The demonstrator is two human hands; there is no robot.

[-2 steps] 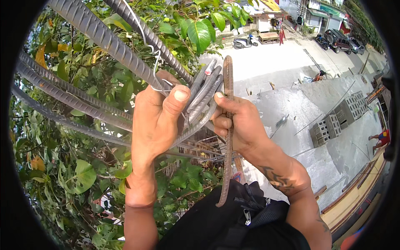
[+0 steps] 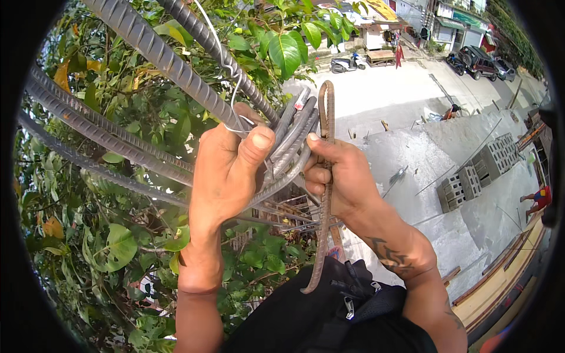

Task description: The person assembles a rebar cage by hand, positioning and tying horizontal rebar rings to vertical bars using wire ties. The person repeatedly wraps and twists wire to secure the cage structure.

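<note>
Outdoor building site, high above a street. Ribbed grey steel reinforcing bars [image 2: 159, 59] overhead; stacked grey concrete blocks [image 2: 471, 176] on a poured slab [image 2: 412, 153] below.

Grey ribbed rebar [image 2: 159, 59], rusty brown hook bar [image 2: 325, 176], green leaves [image 2: 282, 50]

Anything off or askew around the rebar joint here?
Mostly tidy. The thin tie wire loops loosely, its ends sticking out above the left hand rather than twisted tight. The right hand holds a rusty bent bar apart from the grey rebar bundle.
</note>
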